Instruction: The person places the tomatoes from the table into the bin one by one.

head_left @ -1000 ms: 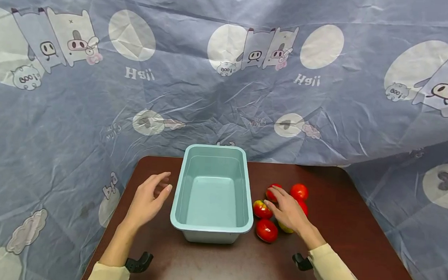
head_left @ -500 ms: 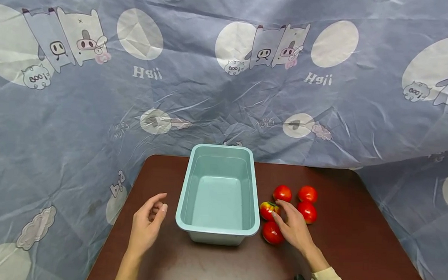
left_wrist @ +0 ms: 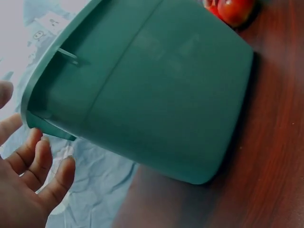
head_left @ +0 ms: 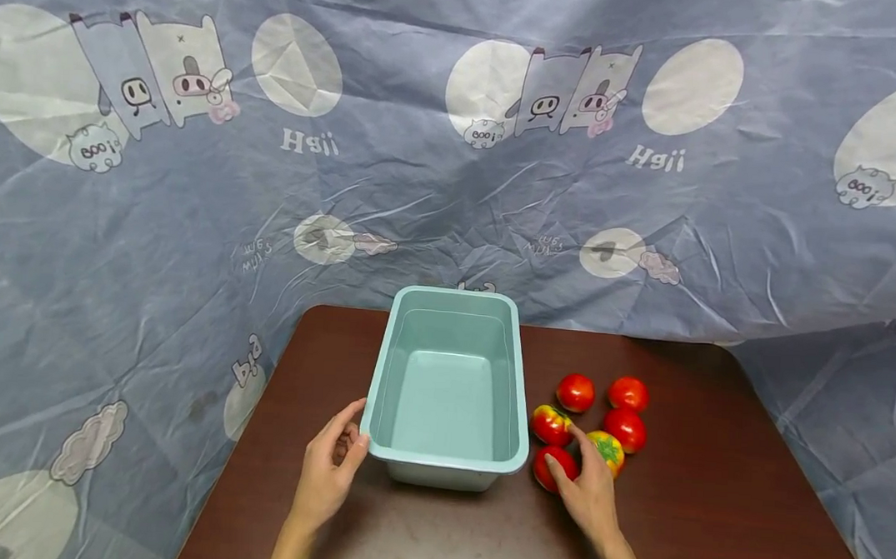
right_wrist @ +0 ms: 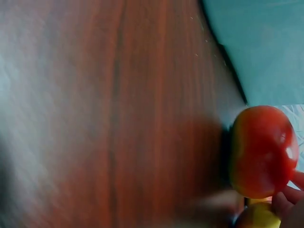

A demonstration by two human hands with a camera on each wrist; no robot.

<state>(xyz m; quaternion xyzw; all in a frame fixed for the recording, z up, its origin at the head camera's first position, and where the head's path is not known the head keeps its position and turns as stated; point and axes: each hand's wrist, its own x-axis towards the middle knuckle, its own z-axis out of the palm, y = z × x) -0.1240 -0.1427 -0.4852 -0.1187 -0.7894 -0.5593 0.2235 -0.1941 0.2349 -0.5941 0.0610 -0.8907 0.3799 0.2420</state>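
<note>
A light teal plastic tub (head_left: 446,461) stands on the table, with only its bare floor and walls inside. My left hand (head_left: 327,466) is at its front left corner, thumb tip and forefinger right at the rim. In the left wrist view the other fingers are loosely bent below the rim. My right hand (head_left: 591,494) reaches over a red tomato (right_wrist: 263,152) beside the tub's front right corner. Its thumb overlaps the tomato in the head view, and the forefinger stretches toward a red-and-yellow tomato (head_left: 550,424). Fingertips (right_wrist: 283,204) appear right at the tomato's side.
More tomatoes lie right of the tub: one red at the back (head_left: 576,393), two red farther right (head_left: 627,393), and a yellow-green one (head_left: 607,453) beside the right hand. A grey-blue printed cloth (head_left: 422,187) hangs behind the dark wooden table (head_left: 709,491).
My left hand has moved right and up to the tub's rim. My right hand has drawn toward the front tomato, uncovering the yellow-green one. The view has shifted slightly left.
</note>
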